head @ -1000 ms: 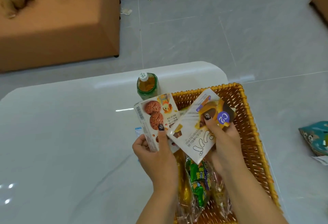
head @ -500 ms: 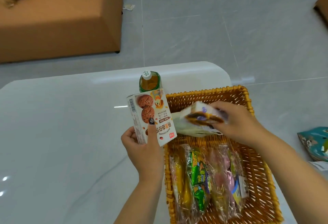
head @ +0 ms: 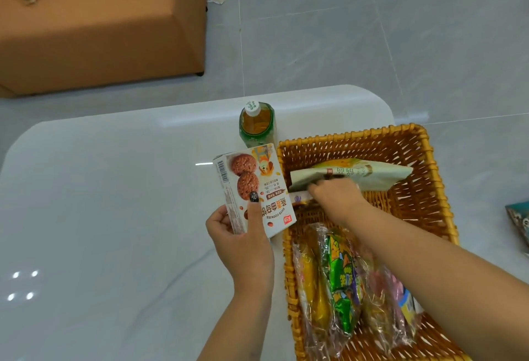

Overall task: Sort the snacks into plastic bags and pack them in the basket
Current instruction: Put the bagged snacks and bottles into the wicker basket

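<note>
My left hand [head: 243, 243] grips the cookie box [head: 253, 190], thumb across its printed front and fingers [head: 219, 219] curled round its back edge, holding it upright above the tabletop [head: 100, 217] just beside the basket [head: 429, 177]. My right hand [head: 335, 196] reaches into the basket's far end, fingers curled down on a flat white snack pack [head: 299, 197] that it is tucking in below a pale pouch [head: 372, 174] lying across the weave; I cannot tell how firmly they hold it. Nearer me, clear plastic bags of snacks [head: 340, 283] lie side by side on the basket floor. A green tea bottle [head: 257, 124] stands on the tabletop just behind the box.

The risk, as I judge it, lies in the crowded far corner: pushing the pack under the pouch could tip the pouch against the wall or buckle the pack. The box, held by one hand, could also swing into the bottle and topple it.
</note>
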The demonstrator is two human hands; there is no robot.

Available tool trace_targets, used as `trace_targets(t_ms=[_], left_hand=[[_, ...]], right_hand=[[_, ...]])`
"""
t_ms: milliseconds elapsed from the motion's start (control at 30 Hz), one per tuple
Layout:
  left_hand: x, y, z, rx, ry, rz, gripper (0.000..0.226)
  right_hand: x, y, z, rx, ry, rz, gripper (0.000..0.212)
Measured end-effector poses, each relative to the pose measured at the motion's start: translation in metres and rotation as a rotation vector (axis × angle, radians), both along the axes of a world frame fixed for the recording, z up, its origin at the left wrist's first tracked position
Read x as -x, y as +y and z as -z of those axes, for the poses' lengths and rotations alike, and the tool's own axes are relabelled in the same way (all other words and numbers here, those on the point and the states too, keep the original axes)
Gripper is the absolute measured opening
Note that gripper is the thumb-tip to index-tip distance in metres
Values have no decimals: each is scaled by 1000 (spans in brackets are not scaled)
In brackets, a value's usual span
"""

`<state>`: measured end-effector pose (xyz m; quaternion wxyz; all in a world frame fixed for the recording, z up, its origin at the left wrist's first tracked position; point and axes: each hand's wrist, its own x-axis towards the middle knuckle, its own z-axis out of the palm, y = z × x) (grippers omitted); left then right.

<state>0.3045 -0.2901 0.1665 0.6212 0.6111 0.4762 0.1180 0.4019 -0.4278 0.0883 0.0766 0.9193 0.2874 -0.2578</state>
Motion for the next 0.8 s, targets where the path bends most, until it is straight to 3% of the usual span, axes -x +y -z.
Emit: trace_targets(t_ms=[267,367,500,667,800], left_hand=[[6,11,5,-21,12,68,31],[10,17,8,-46,9,138,33],[12,24,8,-100,21,294,34],[3,24,0,-131,-13,543,37],[-15,18,-3,-289,-36,843,43]], right_hand=[[10,-19,19,-72,-288,-25,42],[11,-27,21,-120,-191,191,48],[8,-38,17,-378,-70,502,26],[12,-58,6,-737,233,895,8],[19,-66,-3,-921,389,1104,25]])
